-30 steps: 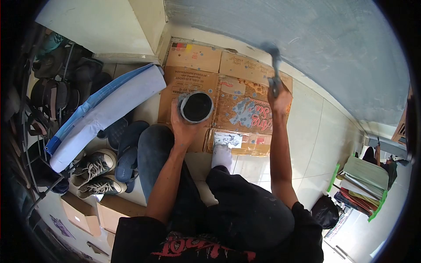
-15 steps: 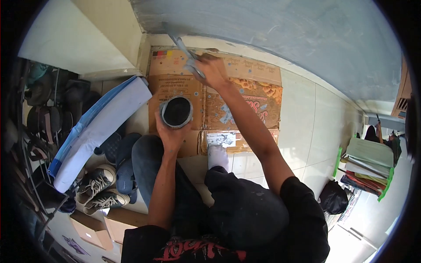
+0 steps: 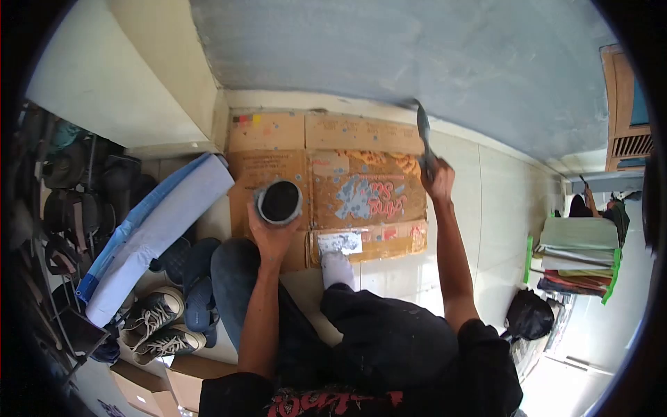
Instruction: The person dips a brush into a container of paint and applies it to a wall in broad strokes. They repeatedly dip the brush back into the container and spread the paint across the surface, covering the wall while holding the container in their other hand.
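Note:
My left hand is wrapped round a round paint pot with a grey-smeared rim and a dark inside. It holds the pot over the left part of a flattened cardboard sheet. On the right, my right hand grips the handle of a grey-coated paintbrush. The brush points away from me, its blurred tip at the bottom edge of the grey wall, just by the cream baseboard. Grey paint drips dot the cardboard.
A rolled white and blue sheet lies at left, beside sneakers and dark slippers. Shelves of shoes and bags stand further left. Tiled floor extends right, toward a black bag and a rack of folded cloths.
My right hand has swept the brush well to the right along the foot of the wall. My left hand still holds the pot; the whole view has tilted slightly upward.

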{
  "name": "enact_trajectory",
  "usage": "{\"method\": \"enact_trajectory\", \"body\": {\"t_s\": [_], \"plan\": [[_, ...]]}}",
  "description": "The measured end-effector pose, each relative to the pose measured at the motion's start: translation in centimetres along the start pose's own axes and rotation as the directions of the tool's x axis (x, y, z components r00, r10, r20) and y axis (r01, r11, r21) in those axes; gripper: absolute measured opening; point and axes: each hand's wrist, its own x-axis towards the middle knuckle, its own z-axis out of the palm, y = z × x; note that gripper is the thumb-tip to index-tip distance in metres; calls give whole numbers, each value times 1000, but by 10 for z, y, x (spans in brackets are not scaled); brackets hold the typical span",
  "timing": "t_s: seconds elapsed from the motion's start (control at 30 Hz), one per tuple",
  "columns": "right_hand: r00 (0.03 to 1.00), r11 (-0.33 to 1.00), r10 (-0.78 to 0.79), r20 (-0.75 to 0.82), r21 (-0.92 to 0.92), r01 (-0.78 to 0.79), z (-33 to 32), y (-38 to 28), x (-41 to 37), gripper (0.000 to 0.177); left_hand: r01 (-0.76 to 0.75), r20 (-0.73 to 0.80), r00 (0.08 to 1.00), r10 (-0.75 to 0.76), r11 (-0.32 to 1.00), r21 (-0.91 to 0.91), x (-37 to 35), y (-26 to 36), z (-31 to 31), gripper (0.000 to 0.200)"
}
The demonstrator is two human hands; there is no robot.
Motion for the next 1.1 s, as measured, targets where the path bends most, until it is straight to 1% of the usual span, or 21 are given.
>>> {"method": "enact_trajectory", "body": {"t_s": [0.03,0.1,0.17,0.2,0.23,0.27,0.33,0.37,0.4,0.47,0.5,0.57,0.63,0.7,0.77,0.83,0.87,0.93,0.97,1.03,1.1], "plan": [[998,999,-36,54,11,36,-9,-5,-6,25,-25,1,1000,25,999,40,-2,-7,-1,77],[975,960,-218,39,191,207,-17,-31,-1,28,-99,-34,994,102,992,74,3,-17,-1,79],[896,856,-441,-49,275,437,-14,-82,29,27,-143,3,990,143,987,78,4,-22,-3,82],[869,812,-490,-74,323,486,-11,-114,49,30,-173,-20,984,176,982,79,3,-20,-3,82],[840,765,-534,-100,366,530,-8,-150,69,33,-136,-4,991,136,991,18,3,-17,-4,77],[821,731,-549,-158,384,563,-6,-188,91,33,-98,19,995,99,994,-43,3,-16,-6,72],[791,670,-566,-233,428,606,-2,-258,131,34,-122,-11,993,122,992,-42,1,-14,-10,71],[780,643,-571,-255,451,618,-2,-284,151,34,-118,-25,993,117,992,-44,3,-14,-11,71],[761,631,-581,-289,431,645,0,-298,165,34,-158,-40,987,156,986,-50,4,-17,-13,71],[783,720,-600,-163,318,617,4,-314,179,33,-142,-26,990,140,983,-120,5,-18,-15,75],[772,713,-608,-188,298,634,-3,-312,179,33,-174,-35,985,171,976,-128,6,-15,-18,75],[861,812,-469,-199,285,509,-23,-287,169,31,-115,-46,993,109,975,-189,2,9,-20,74],[879,862,-421,-223,204,464,-31,-235,150,30,-158,-46,987,152,969,-191,6,-23,-16,73],[893,916,-367,-260,68,396,-34,-166,120,26,-180,-34,984,177,966,-187,4,-24,-13,72],[974,982,-190,-119,-7,191,-65,-113,87,20,-225,-32,974,225,974,-14,-3,-3,-15,72],[985,992,-122,-119,25,126,-94,-72,63,16,-246,-32,969,244,967,-66,-2,-19,-8,72],[984,992,-122,-126,15,125,-113,-65,62,16,-256,-36,967,254,961,-105,-1,-26,-6,73],[935,935,-344,-86,62,350,-154,-58,59,18,-273,-31,962,271,956,-112,0,-36,-3,73],[934,934,-347,-89,55,352,-175,-69,68,18,-287,-29,958,285,952,-109,1,-37,-2,73],[824,835,-527,-206,56,548,-223,-111,107,19,-284,-39,959,282,953,-100,-1,-34,-1,73],[669,694,-636,-385,92,714,-277,-171,161,21,-288,-56,957,284,954,-87,1,-35,-2,74]]}}
